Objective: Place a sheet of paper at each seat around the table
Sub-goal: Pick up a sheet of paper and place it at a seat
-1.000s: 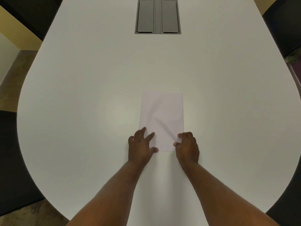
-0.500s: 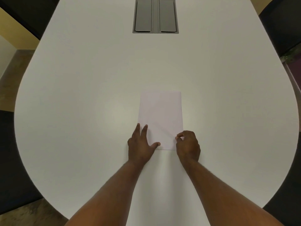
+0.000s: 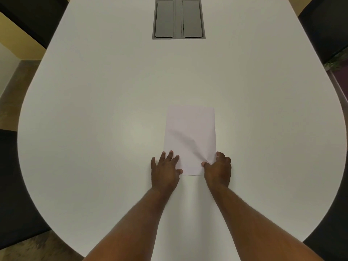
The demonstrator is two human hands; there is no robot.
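A white sheet of paper (image 3: 190, 132) lies lengthwise on the white table (image 3: 94, 110), just ahead of me near the rounded end. My left hand (image 3: 165, 170) rests flat with spread fingers on the sheet's near left corner. My right hand (image 3: 218, 168) is curled at the near right corner, thumb on top of the sheet, pinching its edge. A diagonal crease runs across the paper toward my right hand.
A grey cable box with two lids (image 3: 178, 18) is set into the table's middle, far ahead. Dark chairs stand at the far left (image 3: 32, 17), the far right (image 3: 325, 25), the near left (image 3: 17, 185) and the near right (image 3: 331, 238).
A crease has risen in the sheet by my right hand, and the sheet has shifted slightly right. My left fingers have spread wider on the corner.
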